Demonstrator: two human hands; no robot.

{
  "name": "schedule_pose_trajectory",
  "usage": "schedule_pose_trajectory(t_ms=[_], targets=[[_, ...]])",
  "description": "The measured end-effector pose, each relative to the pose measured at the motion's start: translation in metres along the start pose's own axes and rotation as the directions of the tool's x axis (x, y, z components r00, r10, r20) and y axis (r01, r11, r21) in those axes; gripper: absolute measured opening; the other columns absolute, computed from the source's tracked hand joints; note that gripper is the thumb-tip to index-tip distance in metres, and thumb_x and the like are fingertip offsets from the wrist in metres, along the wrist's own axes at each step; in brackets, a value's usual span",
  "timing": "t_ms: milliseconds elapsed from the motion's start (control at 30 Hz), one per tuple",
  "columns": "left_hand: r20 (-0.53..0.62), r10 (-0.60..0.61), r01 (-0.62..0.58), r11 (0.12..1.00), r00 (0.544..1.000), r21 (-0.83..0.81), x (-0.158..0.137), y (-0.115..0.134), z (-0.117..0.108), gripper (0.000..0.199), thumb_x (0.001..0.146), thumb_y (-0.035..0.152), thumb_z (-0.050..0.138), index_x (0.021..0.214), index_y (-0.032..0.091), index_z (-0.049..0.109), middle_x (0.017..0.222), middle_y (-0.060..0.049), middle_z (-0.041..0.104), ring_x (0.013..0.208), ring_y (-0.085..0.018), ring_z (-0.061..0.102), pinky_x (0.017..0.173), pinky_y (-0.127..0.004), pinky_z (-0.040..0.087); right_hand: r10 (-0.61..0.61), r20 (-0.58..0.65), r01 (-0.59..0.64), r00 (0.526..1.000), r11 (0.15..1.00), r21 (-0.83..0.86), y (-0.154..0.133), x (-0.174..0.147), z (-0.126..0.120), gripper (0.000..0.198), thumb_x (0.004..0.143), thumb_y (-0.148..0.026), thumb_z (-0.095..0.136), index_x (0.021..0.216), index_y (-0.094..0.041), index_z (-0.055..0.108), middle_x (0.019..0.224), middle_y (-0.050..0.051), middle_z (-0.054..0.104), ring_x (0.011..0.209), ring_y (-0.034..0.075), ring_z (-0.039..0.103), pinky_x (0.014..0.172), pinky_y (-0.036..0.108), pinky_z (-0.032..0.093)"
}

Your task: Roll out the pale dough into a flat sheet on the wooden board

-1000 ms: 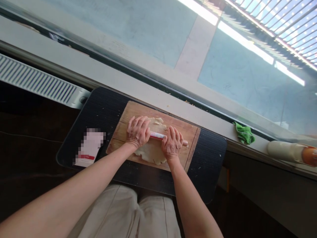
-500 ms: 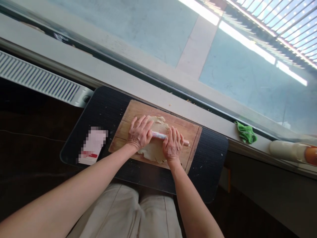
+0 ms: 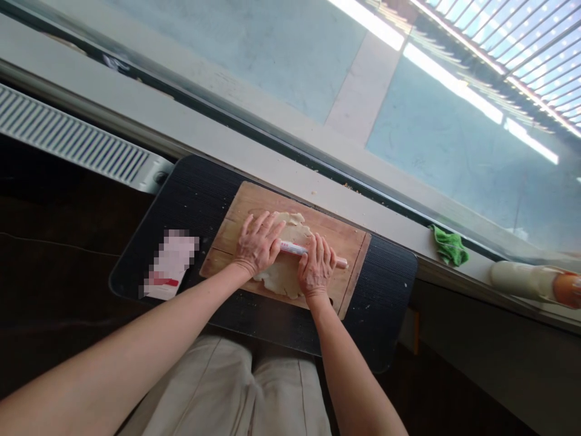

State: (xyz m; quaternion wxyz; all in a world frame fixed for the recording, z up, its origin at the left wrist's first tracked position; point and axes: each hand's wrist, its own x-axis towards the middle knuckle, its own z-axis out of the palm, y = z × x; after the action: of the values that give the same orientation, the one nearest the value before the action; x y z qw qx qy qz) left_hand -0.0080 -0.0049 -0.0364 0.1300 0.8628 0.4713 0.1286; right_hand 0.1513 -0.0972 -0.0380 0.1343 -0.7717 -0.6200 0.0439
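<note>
A slim rolling pin point(image 3: 293, 247), pale with printed marks on its middle, lies across a flattened sheet of dough point(image 3: 284, 275). My left hand point(image 3: 258, 243) is closed over the pin's left part and hides that end. Over its right part, my right hand point(image 3: 316, 264) also grips it, and the pin's pinkish right end sticks out past the fingers. Uneven, torn edges of dough show both beyond and nearer than the pin. Under the dough is a wooden board point(image 3: 229, 221).
The board rests on a small black table point(image 3: 385, 284) with rounded corners. A blurred-out pinkish-white item point(image 3: 172, 263) lies left of the board. On the windowsill point(image 3: 254, 157) are crumbs, a green cloth point(image 3: 449, 245) and a pale bottle point(image 3: 521, 280). A radiator point(image 3: 77, 136) stands at left.
The camera view has shifted very slightly. Both hands stay on the rolling pin, which has hardly moved over the dough.
</note>
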Motion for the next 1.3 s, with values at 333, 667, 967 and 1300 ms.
schedule_pose_trajectory(t_ms=[333, 667, 967, 1300], targets=[[-0.078, -0.082, 0.078, 0.996, 0.994, -0.054, 0.082, -0.008, 0.004, 0.045, 0.085, 0.031, 0.042, 0.127, 0.018, 0.051, 0.139, -0.012, 0.047, 0.13, -0.03, 0.038, 0.113, -0.054, 0.014, 0.079, -0.047, -0.079, 0.996, 0.997, -0.001, 0.008, 0.072, 0.006, 0.041, 0.095, -0.027, 0.033, 0.128, -0.014, 0.053, 0.138, 0.011, 0.049, 0.128, 0.024, 0.041, 0.107, 0.043, 0.03], [-0.08, 0.043, -0.051, 0.994, 0.996, -0.1, 0.03, -0.023, -0.004, 0.044, 0.085, 0.03, 0.043, 0.127, 0.018, 0.048, 0.137, -0.012, 0.048, 0.131, -0.027, 0.038, 0.113, -0.05, 0.022, 0.178, -0.12, -0.153, 0.977, 0.969, 0.191, 0.006, 0.061, -0.003, 0.036, 0.093, -0.027, 0.038, 0.123, -0.014, 0.052, 0.129, 0.012, 0.052, 0.12, 0.022, 0.043, 0.101, 0.039, 0.037], [-0.033, 0.118, -0.118, 0.993, 0.992, -0.007, 0.065, -0.029, -0.007, 0.025, 0.087, 0.032, 0.04, 0.099, 0.019, 0.058, 0.116, -0.012, 0.058, 0.119, -0.029, 0.046, 0.108, -0.053, 0.025, -0.114, 0.088, 0.121, 0.99, 0.989, -0.082, 0.027, 0.073, -0.005, 0.034, 0.096, -0.036, 0.038, 0.076, -0.019, 0.059, 0.079, 0.005, 0.061, 0.08, 0.018, 0.051, 0.074, 0.03, 0.034], [-0.081, -0.149, 0.145, 0.988, 0.986, -0.049, 0.123, -0.031, 0.007, 0.029, 0.089, 0.033, 0.033, 0.097, 0.017, 0.057, 0.111, -0.014, 0.057, 0.116, -0.032, 0.045, 0.1, -0.05, 0.027, 0.185, 0.051, -0.183, 0.981, 0.982, -0.041, 0.022, 0.124, 0.005, 0.032, 0.096, -0.031, 0.035, 0.081, -0.018, 0.06, 0.084, 0.006, 0.064, 0.08, 0.018, 0.054, 0.074, 0.031, 0.033]])
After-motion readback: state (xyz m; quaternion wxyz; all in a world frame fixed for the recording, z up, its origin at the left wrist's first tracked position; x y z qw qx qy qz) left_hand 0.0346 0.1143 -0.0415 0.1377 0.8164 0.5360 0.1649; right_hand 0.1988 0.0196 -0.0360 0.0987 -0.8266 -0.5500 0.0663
